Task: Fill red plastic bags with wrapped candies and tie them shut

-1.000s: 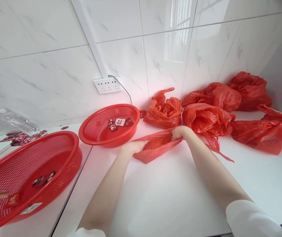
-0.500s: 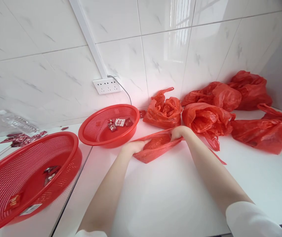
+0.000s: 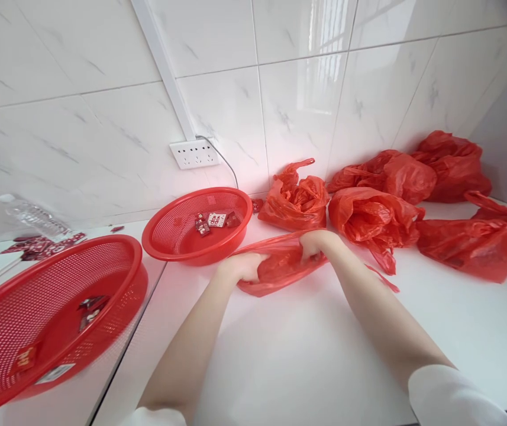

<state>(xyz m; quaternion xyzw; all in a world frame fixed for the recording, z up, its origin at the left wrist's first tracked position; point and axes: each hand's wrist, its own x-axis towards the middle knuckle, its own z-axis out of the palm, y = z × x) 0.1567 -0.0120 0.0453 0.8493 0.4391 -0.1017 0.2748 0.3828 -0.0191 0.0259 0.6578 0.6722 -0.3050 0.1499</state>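
Note:
A thin red plastic bag (image 3: 275, 287) lies on the white table in front of me with its mouth spread wide. My left hand (image 3: 248, 266) is inside its left end, fingers curled against the plastic and the tips partly hidden. At the right end, my right hand (image 3: 317, 244) reaches over the rim with bent fingers gripping the bag from within. Just behind my left hand stands a round red plastic basket (image 3: 197, 255) with several small wrapped packets (image 3: 216, 220) in it.
A larger red basket (image 3: 140, 254) holding a few packets is at left. Behind it lie more packets (image 3: 40, 247) and a clear plastic bottle (image 3: 35, 216). Several filled red bags (image 3: 371, 216) line the right side. A power socket (image 3: 194, 154) with a cable is on the tiled wall.
Both hands have gone deeper into the red plastic bag and moved slightly closer together. The bag's mouth is rounder now. The view has shifted a little.

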